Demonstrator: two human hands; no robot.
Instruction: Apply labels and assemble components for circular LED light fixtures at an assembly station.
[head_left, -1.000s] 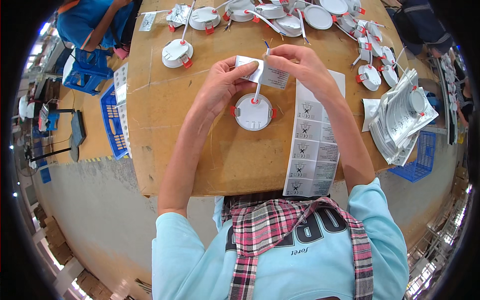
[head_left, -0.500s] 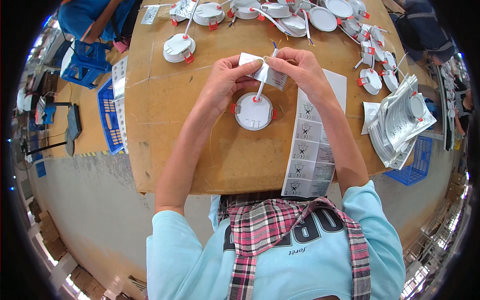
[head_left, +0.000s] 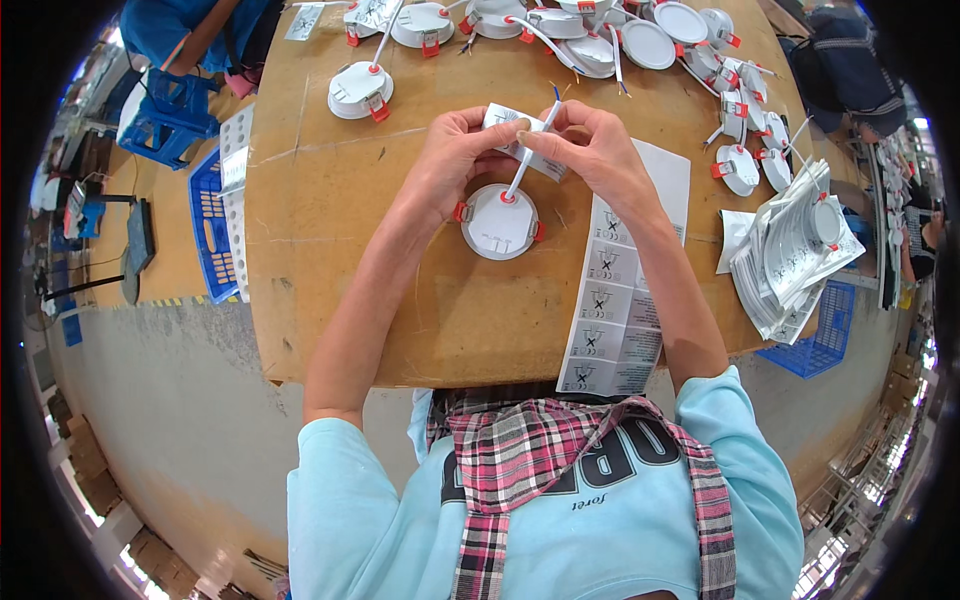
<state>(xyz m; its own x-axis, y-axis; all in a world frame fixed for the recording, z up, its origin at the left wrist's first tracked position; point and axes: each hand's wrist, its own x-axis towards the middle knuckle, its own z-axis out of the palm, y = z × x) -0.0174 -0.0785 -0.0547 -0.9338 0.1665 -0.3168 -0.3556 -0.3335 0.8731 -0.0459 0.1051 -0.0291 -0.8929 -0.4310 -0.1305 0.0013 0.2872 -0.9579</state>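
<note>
A round white downlight [head_left: 497,230] with red-tipped spring clips lies on the table between my forearms. Its white cable [head_left: 518,176] rises from a red grommet and ends in bare coloured wires above my fingers. My left hand [head_left: 452,160] pinches a small printed white label [head_left: 499,117] at the cable, thumb on top. On the other side my right hand [head_left: 598,152] is closed on the label and cable, its thumb near the left one. The label lies across the cable; whether its ends are stuck together is hidden by my fingers. A sheet of printed labels [head_left: 597,300] passes under my right forearm.
Many white downlights [head_left: 648,45] with loose cables crowd the far and right parts of the brown table [head_left: 330,290]. One downlight [head_left: 355,92] lies apart at far left. A stack of label sheets [head_left: 785,260] sits at the right edge. Blue crates [head_left: 208,235] flank the table; other people are beyond.
The right-hand end of the label has moved in closer to the cable, and my right fingers have curled more. The whole view has shifted slightly.
</note>
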